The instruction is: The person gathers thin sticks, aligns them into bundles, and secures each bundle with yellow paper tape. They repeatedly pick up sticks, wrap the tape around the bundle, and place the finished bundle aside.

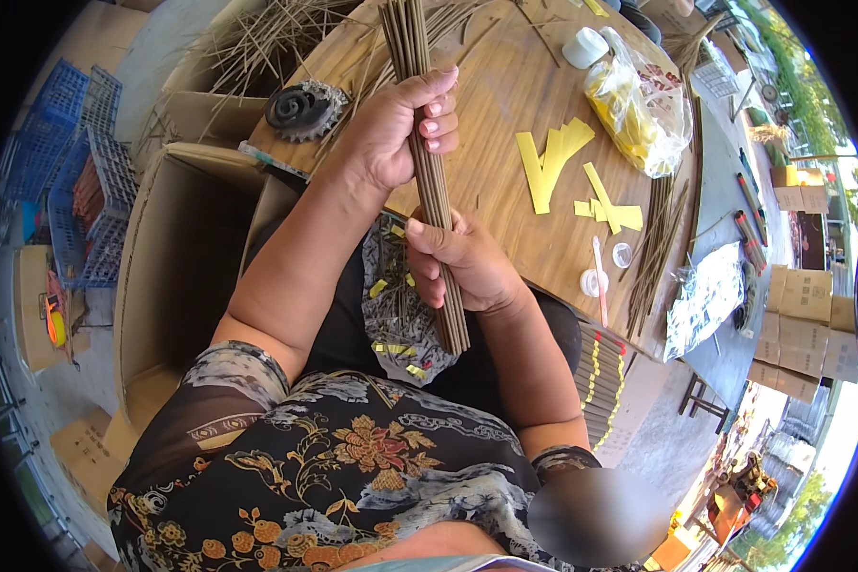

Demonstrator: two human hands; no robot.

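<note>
A bundle of thin brown incense sticks [430, 181] stands tilted over my lap, its top leaning left above the table's edge. My left hand [405, 124] is closed around its upper part. My right hand [462, 257] wraps the lower part, fingers curled behind and thumb in front. The lower stick ends lie even below my right hand, near my shirt. Yellow paper strips [555, 157] rest on the wooden table [500, 95] to the right of the bundle, with shorter yellow pieces [608, 205] beside them.
A plastic bag with yellow contents [639, 105], a white roll [584, 48] and a small pot with a brush [594, 281] sit on the table. Left are a coiled black object [305, 110], an open cardboard box [186, 276] and blue crates [86, 181]. Banded stick bundles [601, 381] lie lower right.
</note>
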